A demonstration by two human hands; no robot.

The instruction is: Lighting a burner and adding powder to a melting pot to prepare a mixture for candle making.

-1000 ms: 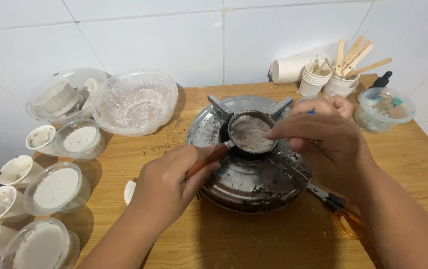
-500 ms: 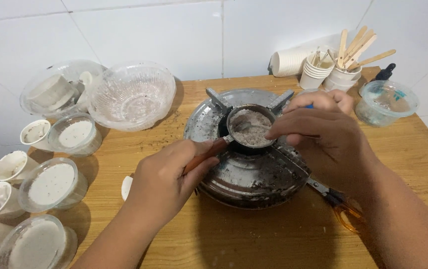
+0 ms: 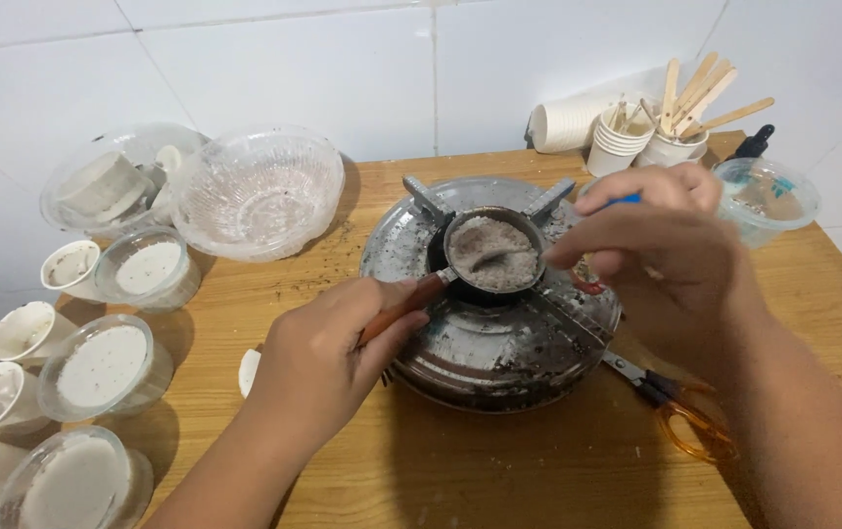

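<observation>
A small dark pot (image 3: pixel 491 253), filled with a grey, grainy mass, sits on the raised supports of a round metal stove (image 3: pixel 485 323) at the middle of the wooden table (image 3: pixel 499 470). The left hand (image 3: pixel 328 358) has its fingers curled tight around the pot's reddish-brown handle (image 3: pixel 403 306). The right hand (image 3: pixel 661 255) hovers at the pot's right rim, fingers bunched around something blue (image 3: pixel 625 200); most of that item is hidden by the hand, so its kind cannot be told, though it appears to be the grip of a utensil.

Surroundings: orange-handled scissors (image 3: pixel 680 407) lie just beside the stove, partly under the right forearm. A clear glass bowl (image 3: pixel 259 191) stands to the left rear, with a lidded clear container (image 3: pixel 108 186) beside it. Along the left edge stand plastic cups with white filling (image 3: pixel 103 364) and small white paper cups (image 3: pixel 18 331). At the rear right: stacked paper cups holding wooden sticks (image 3: pixel 700 98), and a clear tub (image 3: pixel 766 199). Dark crumbs are scattered on stove and table.
</observation>
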